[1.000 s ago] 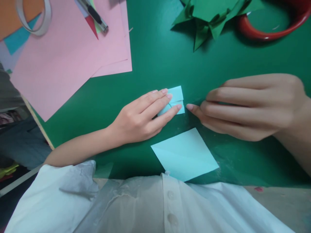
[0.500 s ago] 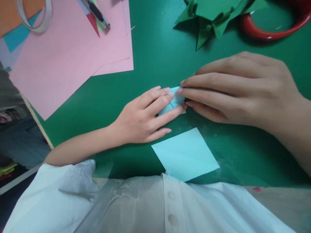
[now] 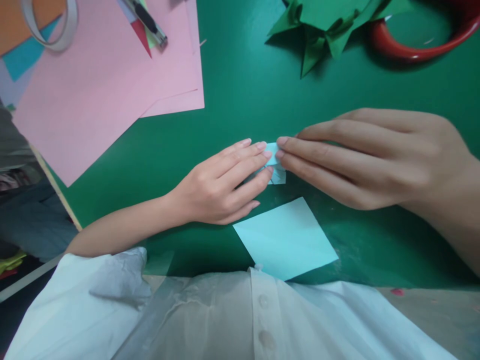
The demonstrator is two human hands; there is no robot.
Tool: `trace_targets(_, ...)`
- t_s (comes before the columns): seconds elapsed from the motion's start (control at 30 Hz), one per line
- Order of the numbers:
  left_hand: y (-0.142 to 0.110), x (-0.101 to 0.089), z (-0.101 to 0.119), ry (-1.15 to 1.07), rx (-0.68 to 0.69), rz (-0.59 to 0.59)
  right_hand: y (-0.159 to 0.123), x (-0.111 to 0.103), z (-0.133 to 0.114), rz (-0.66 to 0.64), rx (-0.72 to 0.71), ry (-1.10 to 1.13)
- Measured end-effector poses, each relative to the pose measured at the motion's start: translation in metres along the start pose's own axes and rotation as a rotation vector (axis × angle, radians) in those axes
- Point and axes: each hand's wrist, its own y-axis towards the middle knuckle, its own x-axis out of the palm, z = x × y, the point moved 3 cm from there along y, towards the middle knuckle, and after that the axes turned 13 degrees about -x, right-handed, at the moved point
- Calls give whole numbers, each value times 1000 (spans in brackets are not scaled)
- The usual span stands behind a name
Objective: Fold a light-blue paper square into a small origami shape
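A small light-blue folded paper (image 3: 272, 154) lies on the green table between my two hands, with a raised fold along its upper part and a creased flap showing below. My left hand (image 3: 221, 185) presses its left side down with bent fingertips; the thumb lies lower, off the paper. From the right, the fingertips of my right hand (image 3: 375, 157) are held together on the paper's right end, and its thumb is hidden. Nearer my body rests a flat light-blue paper sheet (image 3: 287, 240), touched by neither hand.
Pink paper sheets (image 3: 93, 90) spread over the table's upper left, with a tape roll (image 3: 71, 30) and a cutter knife (image 3: 150, 22) on top. A green folded-paper piece (image 3: 330, 22) and a red ring-shaped handle (image 3: 416, 54) lie at upper right.
The folded paper's upper part now shows a fold turned down over it. My right hand has moved slightly down toward my body, and my left fingers have drawn closer together.
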Motion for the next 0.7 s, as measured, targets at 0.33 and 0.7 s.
trace_targets(0.33, 4, 3, 2, 28, -20, 63, 2, 4, 6, -43, 163, 158)
trace_targets(0.7, 3, 0, 2, -84, 29, 155, -6, 8, 6, -9, 50, 179)
